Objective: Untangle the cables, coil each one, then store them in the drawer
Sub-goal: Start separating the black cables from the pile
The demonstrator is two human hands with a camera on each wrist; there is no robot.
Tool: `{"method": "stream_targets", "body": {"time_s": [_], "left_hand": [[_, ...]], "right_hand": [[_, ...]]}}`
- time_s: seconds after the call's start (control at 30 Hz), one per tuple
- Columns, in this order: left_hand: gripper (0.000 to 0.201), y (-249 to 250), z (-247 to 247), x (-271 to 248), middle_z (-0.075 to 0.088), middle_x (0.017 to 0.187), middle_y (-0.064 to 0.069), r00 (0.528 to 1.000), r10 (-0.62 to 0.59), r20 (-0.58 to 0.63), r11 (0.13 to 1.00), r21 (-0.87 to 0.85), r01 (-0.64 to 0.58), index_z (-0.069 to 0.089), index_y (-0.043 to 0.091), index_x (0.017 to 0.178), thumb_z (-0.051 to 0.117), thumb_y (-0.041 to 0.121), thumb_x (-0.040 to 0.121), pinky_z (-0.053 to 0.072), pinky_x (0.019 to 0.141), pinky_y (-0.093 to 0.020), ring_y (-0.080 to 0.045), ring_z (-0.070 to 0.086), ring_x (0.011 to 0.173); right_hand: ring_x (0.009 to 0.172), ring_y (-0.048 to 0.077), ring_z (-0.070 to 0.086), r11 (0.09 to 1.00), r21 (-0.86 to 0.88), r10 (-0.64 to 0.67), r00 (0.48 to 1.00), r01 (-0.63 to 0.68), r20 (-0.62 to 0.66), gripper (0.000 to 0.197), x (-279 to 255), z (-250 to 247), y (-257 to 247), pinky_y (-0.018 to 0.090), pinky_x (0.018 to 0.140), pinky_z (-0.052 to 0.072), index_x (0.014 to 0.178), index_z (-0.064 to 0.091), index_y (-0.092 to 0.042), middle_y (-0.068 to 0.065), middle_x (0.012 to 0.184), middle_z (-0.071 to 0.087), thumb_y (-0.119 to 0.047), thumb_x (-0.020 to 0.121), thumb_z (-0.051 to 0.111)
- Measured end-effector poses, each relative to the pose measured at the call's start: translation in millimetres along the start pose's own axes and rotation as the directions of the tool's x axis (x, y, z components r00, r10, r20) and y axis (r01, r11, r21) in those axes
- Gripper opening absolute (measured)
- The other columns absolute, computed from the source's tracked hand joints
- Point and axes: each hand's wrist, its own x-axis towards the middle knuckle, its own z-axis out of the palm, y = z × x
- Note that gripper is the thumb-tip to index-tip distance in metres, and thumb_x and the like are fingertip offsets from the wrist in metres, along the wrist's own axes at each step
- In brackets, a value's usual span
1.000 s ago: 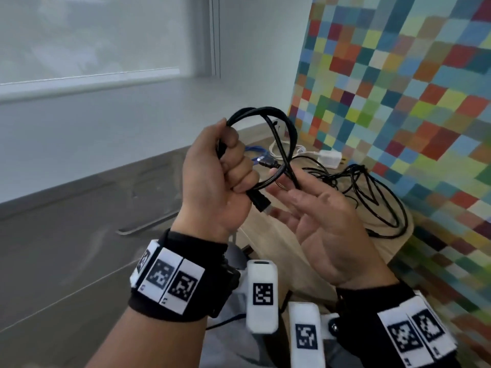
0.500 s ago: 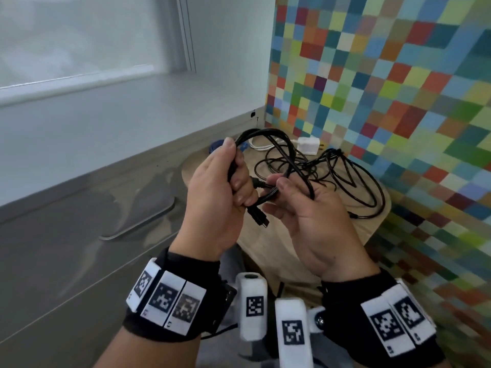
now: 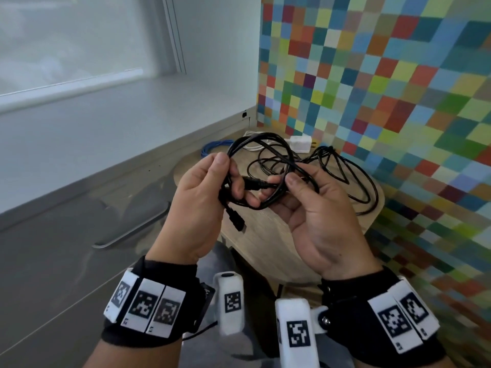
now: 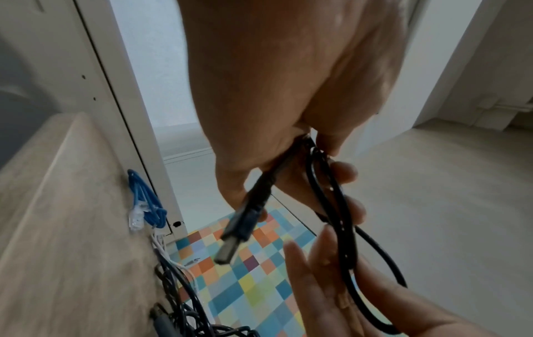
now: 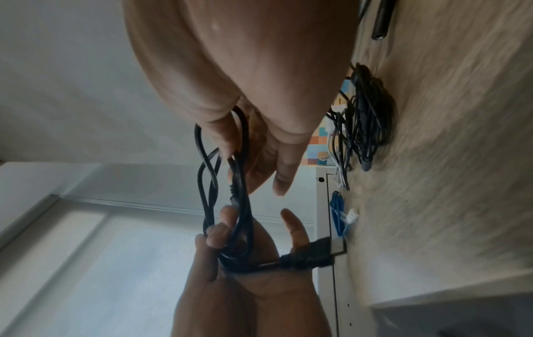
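Since a moment ago both hands have dropped lower. Left hand [image 3: 202, 205] clenches the looped black cable [image 3: 268, 166]; its plug [image 3: 236, 221] dangles below that fist. Right hand [image 3: 318, 216] pinches the coil's opposite side above the wooden table [image 3: 265, 235].

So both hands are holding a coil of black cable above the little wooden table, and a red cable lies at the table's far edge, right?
Not quite: the cable at the wooden table's far edge is blue, not red, as the head view shows. The left hand and right hand do hold the black cable.
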Motion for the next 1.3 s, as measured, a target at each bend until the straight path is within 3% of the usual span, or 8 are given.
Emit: {"method": "stream_targets", "body": {"time_s": [0.23,0.37,0.6,0.73,0.9,1.07,1.2,1.3], "left_hand": [[0.030,-16.6,10.5,-1.4,0.053,0.076,-0.018,0.988,-0.067,-0.136,0.994,-0.097,0.054,0.056,0.004,0.094,0.043,0.028,0.107,0.054,0.072,-0.040,-0.029,0.060,0.065],[0.031,-16.1,16.9,-1.7,0.043,0.067,-0.004,0.975,-0.157,-0.155,0.965,-0.233,0.118,0.050,0.009,0.088,0.040,0.029,0.110,0.050,0.070,-0.037,-0.020,0.046,0.060],[0.032,-6.6,19.3,-5.2,0.033,0.066,0.001,0.991,-0.088,-0.104,0.929,-0.368,0.044,0.050,0.013,0.084,0.038,0.028,0.109,0.049,0.063,-0.030,-0.011,0.033,0.050],[0.034,0.0,23.3,-5.7,0.028,0.063,0.004,0.983,-0.066,-0.170,0.934,-0.358,0.001,0.049,0.016,0.081,0.036,0.030,0.110,0.037,0.051,-0.024,-0.008,0.025,0.047],[0.037,15.5,10.2,0.2,0.021,0.062,0.006,0.912,0.012,-0.411,0.915,-0.363,-0.176,0.046,0.021,0.076,0.036,0.032,0.110,0.022,0.043,-0.022,-0.010,0.014,0.049],[0.037,26.1,2.8,-0.5,0.019,0.062,0.007,0.890,0.020,-0.455,0.884,-0.408,-0.228,0.045,0.022,0.077,0.036,0.035,0.110,0.019,0.042,-0.022,-0.010,0.010,0.049],[0.036,22.1,9.9,-3.7,0.019,0.063,0.006,0.914,-0.020,-0.404,0.877,-0.447,-0.178,0.046,0.022,0.077,0.037,0.036,0.110,0.020,0.042,-0.022,-0.010,0.010,0.049],[0.038,18.0,18.3,-6.4,0.021,0.063,0.005,0.928,-0.031,-0.372,0.865,-0.475,-0.162,0.046,0.021,0.077,0.038,0.038,0.109,0.024,0.044,-0.023,-0.010,0.014,0.048]], "right_hand": [[0.089,0.030,0.070,0.998,0.055,-0.002,1.000,0.003,-0.017,0.016,2.2,2.0,1.7,0.052,0.098,0.057,0.104,0.063,-0.006,0.014,0.093,0.072,0.002,0.103,0.049],[0.085,0.029,0.061,0.997,-0.005,0.079,0.990,-0.079,0.117,0.012,-2.6,-0.7,-0.1,0.043,0.088,0.056,0.107,0.058,-0.007,0.010,0.077,0.058,-0.012,0.100,0.050],[0.093,0.026,0.070,0.898,-0.435,-0.030,0.997,0.060,0.077,0.067,-2.2,-10.2,12.8,0.032,0.084,0.060,0.132,0.050,-0.032,0.006,0.097,0.071,0.012,0.087,0.073],[0.082,0.035,0.077,0.851,-0.522,-0.070,0.997,0.055,-0.009,0.065,-2.7,-8.2,7.3,0.046,0.077,0.064,0.127,0.052,-0.038,0.015,0.097,0.072,0.006,0.086,0.077],[0.080,0.037,0.077,0.745,-0.667,0.200,0.963,-0.032,0.178,0.049,-8.5,-12.0,-21.0,0.046,0.076,0.065,0.130,0.060,-0.019,0.016,0.085,0.078,0.003,0.089,0.075],[0.086,0.029,0.078,0.660,-0.749,0.396,0.875,-0.060,0.279,0.020,-14.4,-15.8,-19.6,0.038,0.082,0.064,0.102,0.080,-0.010,0.011,0.093,0.080,-0.009,0.082,0.080],[0.077,0.006,0.067,0.488,-0.871,0.152,0.976,0.065,0.158,0.010,-9.3,-17.8,0.3,0.029,0.077,0.059,0.088,0.080,-0.031,-0.007,0.088,0.074,-0.022,0.085,0.084],[0.062,0.004,0.061,0.588,-0.806,-0.015,0.997,0.067,0.073,0.014,-7.4,-13.8,12.5,0.022,0.059,0.052,0.089,0.078,-0.027,-0.004,0.077,0.072,-0.013,0.090,0.077]]}}
